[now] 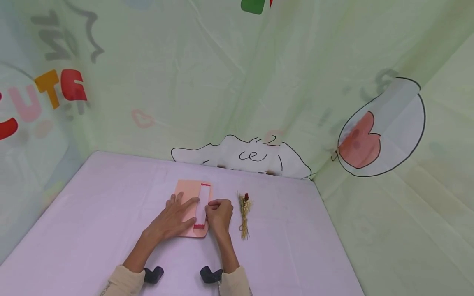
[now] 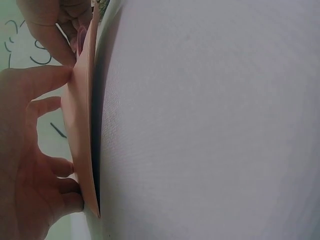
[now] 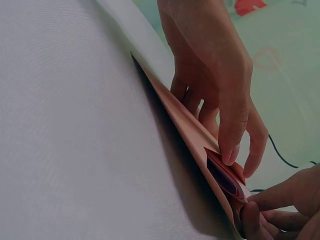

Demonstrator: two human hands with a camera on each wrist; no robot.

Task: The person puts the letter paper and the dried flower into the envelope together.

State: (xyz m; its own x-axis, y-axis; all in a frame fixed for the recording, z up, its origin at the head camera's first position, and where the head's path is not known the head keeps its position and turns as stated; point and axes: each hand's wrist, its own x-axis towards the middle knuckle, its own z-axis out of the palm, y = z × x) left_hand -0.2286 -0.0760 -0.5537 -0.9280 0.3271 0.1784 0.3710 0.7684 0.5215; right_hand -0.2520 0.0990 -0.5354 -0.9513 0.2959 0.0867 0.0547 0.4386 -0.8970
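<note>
A pink card, perhaps a folder or booklet, lies upright on the table. Along its right side runs a folded white paper strip with red ends; from below, in the right wrist view, its red-edged end bulges as a flattened loop. My left hand spreads over the card, thumb and index finger touching the strip's left edge. At the strip's right edge, my right hand pinches the folded paper between thumb and curled fingers. Which layers lie in that pinch is hidden.
Right of the card lies a small dried-flower bundle with a dark red bloom. The table has a pale cover and meets printed fabric walls at the back and sides. Dark wrist devices sit below both forearms.
</note>
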